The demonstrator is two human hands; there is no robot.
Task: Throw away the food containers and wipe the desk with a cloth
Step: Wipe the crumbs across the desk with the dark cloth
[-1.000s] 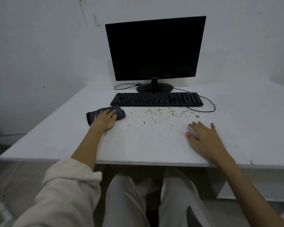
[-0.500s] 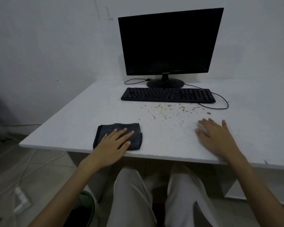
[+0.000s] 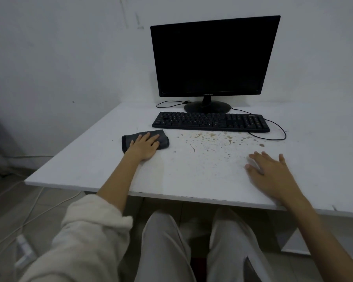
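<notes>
One grey cloth (image 3: pixel 164 139) sits left-centre on the desk (image 3: pixel 84 159), under the left hand (image 3: pixel 144 147): fingers straight, pressing flat, no grip. Brown spatter (image 3: pixel 210 139) lies just right of the cloth. One keyboard (image 3: pixel 210 122), one monitor (image 3: pixel 214 55) behind. Right hand (image 3: pixel 271 174) is palm-down on the desk, fingers spread.

White flat table (image 3: pixel 86 159) carries all items. Left hand (image 3: pixel 144 147) presses flat on a dark grey folded cloth (image 3: pixel 163 140), fingers (image 3: pixel 146 136) straight, near the left end of a black rectangular keyboard (image 3: pixel 210 121). Right hand (image 3: pixel 273 176) lies palm down on the table near its front edge, fingers spread. Scattered brown splatter stains (image 3: pixel 210 139) lie between the hands, just in front of the keyboard. A black flat-screen monitor (image 3: pixel 214 58), screen dark, stands behind the keyboard. A thin black cable (image 3: pixel 278 132) loops to the keyboard's right.
</notes>
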